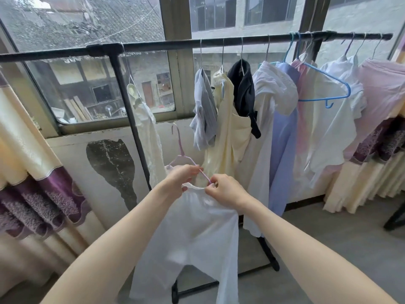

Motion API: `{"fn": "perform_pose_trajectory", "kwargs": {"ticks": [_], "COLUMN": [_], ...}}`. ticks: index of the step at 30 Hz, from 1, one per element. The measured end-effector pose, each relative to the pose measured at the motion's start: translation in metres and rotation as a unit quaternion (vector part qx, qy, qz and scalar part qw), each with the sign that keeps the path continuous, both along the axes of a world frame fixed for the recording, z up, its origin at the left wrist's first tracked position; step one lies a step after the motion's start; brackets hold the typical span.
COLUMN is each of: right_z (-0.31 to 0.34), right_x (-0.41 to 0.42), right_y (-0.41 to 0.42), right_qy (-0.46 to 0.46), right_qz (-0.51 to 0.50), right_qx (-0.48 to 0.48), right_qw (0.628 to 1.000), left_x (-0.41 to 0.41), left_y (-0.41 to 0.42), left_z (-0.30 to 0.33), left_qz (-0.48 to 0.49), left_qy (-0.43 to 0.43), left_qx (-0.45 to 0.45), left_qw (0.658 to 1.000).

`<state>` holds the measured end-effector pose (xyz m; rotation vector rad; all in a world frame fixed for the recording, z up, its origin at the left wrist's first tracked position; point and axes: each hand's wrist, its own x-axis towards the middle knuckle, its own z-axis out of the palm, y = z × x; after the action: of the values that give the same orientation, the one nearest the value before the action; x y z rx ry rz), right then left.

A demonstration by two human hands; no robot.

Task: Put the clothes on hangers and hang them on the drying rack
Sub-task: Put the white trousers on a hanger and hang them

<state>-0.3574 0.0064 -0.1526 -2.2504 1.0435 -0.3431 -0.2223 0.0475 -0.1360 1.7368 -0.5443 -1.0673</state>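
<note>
A white garment [192, 233] hangs down in front of me, its gathered top edge held up by both hands. My left hand [180, 176] grips that edge together with a pale purple hanger [180, 150], whose hook points up. My right hand [226, 189] pinches the fabric at the hanger's right arm. Above runs the black bar of the drying rack [153, 46], holding several hung clothes: a cream lace piece [149, 128], a grey one [205, 110], a yellow dress [228, 132], a black top [243, 88], white, blue and pink shirts.
An empty blue hanger [324, 93] hangs among the shirts at the right. The rack's black upright [129, 115] and foot [197, 286] stand just ahead of me. Cream and purple curtains [43, 194] flank both sides; windows are behind the rack.
</note>
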Motion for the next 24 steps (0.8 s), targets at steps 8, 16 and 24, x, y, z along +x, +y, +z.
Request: {"fn": "perform_pose_trajectory", "kwargs": {"ticks": [8,16,24], "right_z": [0.068,0.132,0.18], "right_x": [0.028,0.078,0.156], "right_y": [-0.019,-0.044,-0.075], "right_qy": [-0.118,-0.227,-0.211], "right_qz": [-0.015,-0.018,-0.043], "right_qx": [-0.08,-0.119,-0.179], "right_qw": [0.99,0.966,0.96], "left_x": [0.038,0.113,0.159], "left_y": [-0.005,-0.011,-0.039], "left_z": [0.074,0.118,0.11], "left_qz": [0.127,0.128,0.014], "left_qy": [-0.171,-0.439,-0.56], "left_qx": [-0.164,-0.12,0.001], "left_qw": [0.963,0.881,0.828]}}
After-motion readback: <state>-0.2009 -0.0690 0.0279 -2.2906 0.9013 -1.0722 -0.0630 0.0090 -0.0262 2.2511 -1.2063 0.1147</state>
